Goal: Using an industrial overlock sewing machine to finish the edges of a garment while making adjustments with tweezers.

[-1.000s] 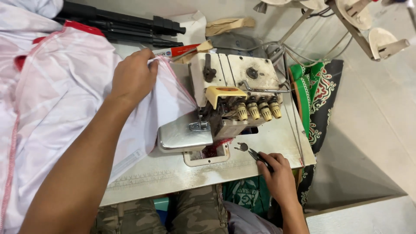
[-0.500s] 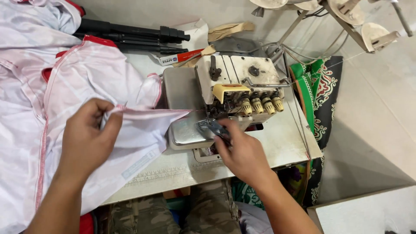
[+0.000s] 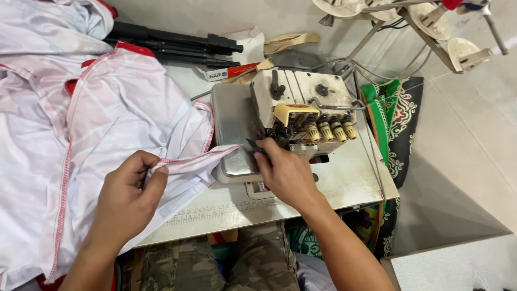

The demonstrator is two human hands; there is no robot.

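My left hand (image 3: 129,196) pinches the edge of a white garment with red stitched seams (image 3: 97,118), pulled toward the sewing machine's metal plate (image 3: 231,124). My right hand (image 3: 285,172) rests at the front of the cream overlock sewing machine (image 3: 301,102), next to its needle area, and holds small dark thread snips (image 3: 257,146) whose tip points up and left over the plate. A corner of the fabric lies on the plate just left of the snips.
Several yellowed tension knobs (image 3: 328,129) line the machine's front. A black folded tripod (image 3: 177,46) lies at the back of the white table (image 3: 350,183). A green patterned cloth (image 3: 396,118) hangs at the right, a thread stand (image 3: 425,27) behind.
My left hand has come down from the table's back to the front, pinching the fabric edge. My right hand has moved from the table's right edge to the needle area with the snips.
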